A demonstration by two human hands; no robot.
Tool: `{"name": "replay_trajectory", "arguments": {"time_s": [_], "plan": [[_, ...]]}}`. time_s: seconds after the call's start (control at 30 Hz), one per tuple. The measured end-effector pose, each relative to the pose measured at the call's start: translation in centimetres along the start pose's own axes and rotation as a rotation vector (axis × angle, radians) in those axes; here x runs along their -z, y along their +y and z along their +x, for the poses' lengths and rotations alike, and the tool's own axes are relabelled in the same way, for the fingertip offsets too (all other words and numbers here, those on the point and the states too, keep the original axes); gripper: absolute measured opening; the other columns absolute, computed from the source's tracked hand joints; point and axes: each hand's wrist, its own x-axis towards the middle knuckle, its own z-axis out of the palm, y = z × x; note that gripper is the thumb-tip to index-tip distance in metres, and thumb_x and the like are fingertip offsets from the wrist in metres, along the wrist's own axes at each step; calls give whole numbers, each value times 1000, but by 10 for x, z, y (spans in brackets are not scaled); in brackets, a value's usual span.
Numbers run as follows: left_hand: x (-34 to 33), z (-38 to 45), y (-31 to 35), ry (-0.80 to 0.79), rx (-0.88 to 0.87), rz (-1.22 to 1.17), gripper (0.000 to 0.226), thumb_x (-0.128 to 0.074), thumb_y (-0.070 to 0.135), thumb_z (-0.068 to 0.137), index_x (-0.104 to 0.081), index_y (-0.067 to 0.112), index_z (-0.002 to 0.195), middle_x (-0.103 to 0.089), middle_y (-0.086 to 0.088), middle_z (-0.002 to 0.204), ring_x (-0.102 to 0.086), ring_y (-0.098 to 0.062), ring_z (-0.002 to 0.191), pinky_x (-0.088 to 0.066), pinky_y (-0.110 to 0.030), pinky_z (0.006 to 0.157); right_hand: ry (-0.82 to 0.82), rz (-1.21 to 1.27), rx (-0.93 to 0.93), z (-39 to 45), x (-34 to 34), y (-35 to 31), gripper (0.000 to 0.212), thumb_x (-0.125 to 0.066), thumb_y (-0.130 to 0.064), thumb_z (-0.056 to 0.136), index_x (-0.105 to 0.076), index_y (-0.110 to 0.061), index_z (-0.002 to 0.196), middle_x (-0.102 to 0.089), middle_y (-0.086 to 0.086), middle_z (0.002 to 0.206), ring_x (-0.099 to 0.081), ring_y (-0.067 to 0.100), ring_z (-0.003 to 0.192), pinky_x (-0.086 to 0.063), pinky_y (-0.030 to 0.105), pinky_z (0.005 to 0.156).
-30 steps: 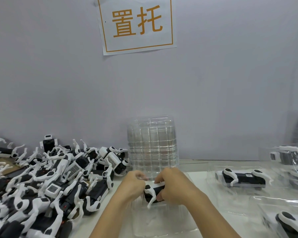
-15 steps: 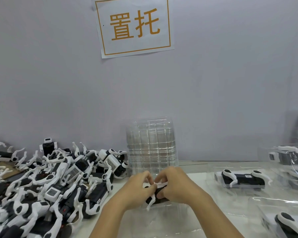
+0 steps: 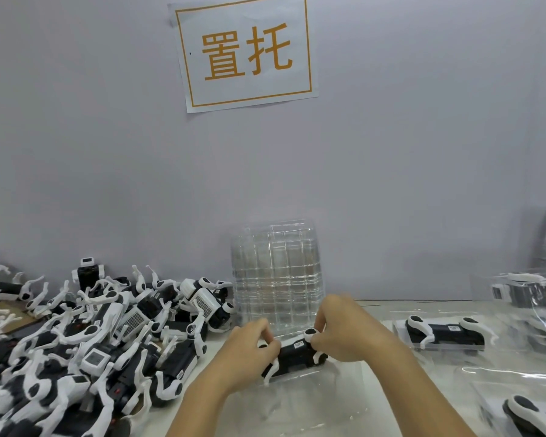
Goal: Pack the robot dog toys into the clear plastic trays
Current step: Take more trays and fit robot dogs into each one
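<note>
A: Clear plastic, the tray (image 3: pixel 300 402) under our hands; why is the robot dog toy (image 3: pixel 293 357) held at both ends?

B: Our left hand (image 3: pixel 249 351) and right hand (image 3: pixel 344 329) pinch its legs, we think, to fold them so it seats in the tray.

A: And the upright tray stack (image 3: pixel 276 272)?

B: Within reach, just behind.

Lighting: even, soft, no hard shadows. My view bends at the edges. Glare streaks the clear trays (image 3: pixel 514 372) on my right; that corner blurs.

Two bare forearms; no sleeves, rings, watch.
</note>
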Motion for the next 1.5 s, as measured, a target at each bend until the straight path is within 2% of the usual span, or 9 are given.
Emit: {"name": "replay_trajectory", "arguments": {"time_s": [0.17, 0.27, 0.47, 0.63, 0.8, 1.0, 1.13, 1.3, 1.5], "plan": [[0, 1, 1, 12, -24, 19, 18, -50, 37, 96, -48, 23, 83, -57, 7, 97, -45, -11, 102, -41, -27, 82, 86, -19, -11, 2, -7, 0, 18, -63, -12, 83, -65, 3, 72, -51, 6, 63, -44, 24, 58, -42, 34, 54], [-1, 0, 2, 8, -31, 58, 21, -50, 42, 95, -48, 25, 83, -55, 10, 102, -43, -14, 108, -40, -30, 83, 158, -106, -52, 2, -17, 5, 11, -70, -21, 86, -75, -11, 84, -70, 3, 88, -63, 21, 87, -58, 34, 73], [-2, 1, 3, 6, -10, 80, 22, -50, 47, 96, -50, 26, 88, -53, 12, 106, -42, -15, 112, -40, -32, 89, 159, -71, -73, 0, -17, 11, 23, -74, -34, 86, -77, -14, 96, -72, 5, 111, -66, 20, 105, -55, 33, 84], [-5, 4, 2, 37, 16, -58, 20, -46, 47, 99, -44, 28, 104, -55, 11, 104, -52, -12, 103, -43, -28, 79, 82, -17, 102, 2, -25, -3, 37, -65, -42, 91, -58, -35, 127, -51, -6, 134, -46, 17, 127, -35, 39, 108], [-12, 8, 3, 171, 73, -364, 24, -37, 20, 103, -60, 25, 97, -65, 6, 106, -58, -9, 104, -45, -27, 87, 13, -29, 168, 1, -47, -26, 30, -64, -45, 90, -65, -37, 119, -61, -12, 114, -49, 14, 120, -27, 40, 94], [-16, 11, 0, 171, 68, -347, 27, -47, 1, 92, -65, 22, 95, -64, 5, 105, -59, -4, 101, -41, -14, 75, 76, -11, 108, 2, -49, -25, 27, -68, -50, 87, -71, -40, 112, -67, -14, 113, -54, 10, 114, -27, 37, 87], [-15, 11, -1, 175, 47, -326, 27, -50, 2, 92, -64, 24, 94, -64, 7, 103, -60, -1, 95, -42, -8, 66, -29, 8, 133, 1, -41, -20, 24, -66, -52, 88, -71, -44, 110, -68, -15, 110, -55, 11, 111, -35, 40, 96], [-14, 10, -1, 167, 29, -292, 22, -53, 8, 95, -61, 28, 94, -61, 9, 103, -63, 9, 76, -44, -10, 67, 23, 198, 45, 4, -22, -1, 27, -66, -15, 90, -73, -32, 110, -65, -13, 109, -59, 7, 101, -45, 26, 93], [-12, 5, -1, 100, 7, -247, 8, -65, 31, 90, -59, 35, 92, -58, 16, 112, -54, -2, 108, -41, -21, 81, 179, 128, -142, 9, -15, 20, 34, -67, -12, 84, -65, -36, 60, -63, -22, 74, -63, 6, 95, -47, 34, 96]]}}
